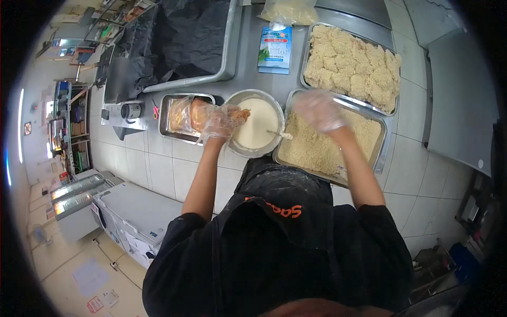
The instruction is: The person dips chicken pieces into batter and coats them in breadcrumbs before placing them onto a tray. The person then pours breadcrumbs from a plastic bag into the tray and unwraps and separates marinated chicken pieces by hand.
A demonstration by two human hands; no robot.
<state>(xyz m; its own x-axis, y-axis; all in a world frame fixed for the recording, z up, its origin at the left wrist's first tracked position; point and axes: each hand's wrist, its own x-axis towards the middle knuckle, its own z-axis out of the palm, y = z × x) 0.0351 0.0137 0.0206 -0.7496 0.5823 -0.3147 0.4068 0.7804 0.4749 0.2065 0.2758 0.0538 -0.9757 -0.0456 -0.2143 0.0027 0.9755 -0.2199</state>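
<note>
My left hand (219,123), in a clear plastic glove, is closed on an orange-brown piece of raw meat (242,114) at the left side of a round metal bowl (230,145). Pale, creamy batter (257,127) fills much of that bowl. Left of it, a small metal tray (165,124) contains more orange-brown meat (199,112), partly under clear plastic. My right hand (321,112), also gloved, is over the upper left of a tray of pale breadcrumbs (311,143). Motion blurs its fingers, and I cannot tell whether they touch the crumbs.
A tray of crumb-coated pieces (353,67) stands at the back right. Behind the bowl lie a blue-and-white packet (274,48) and a clear bag (289,11). A large bin lined with black plastic (179,47) stands back left, with scissors (156,110) near the small tray.
</note>
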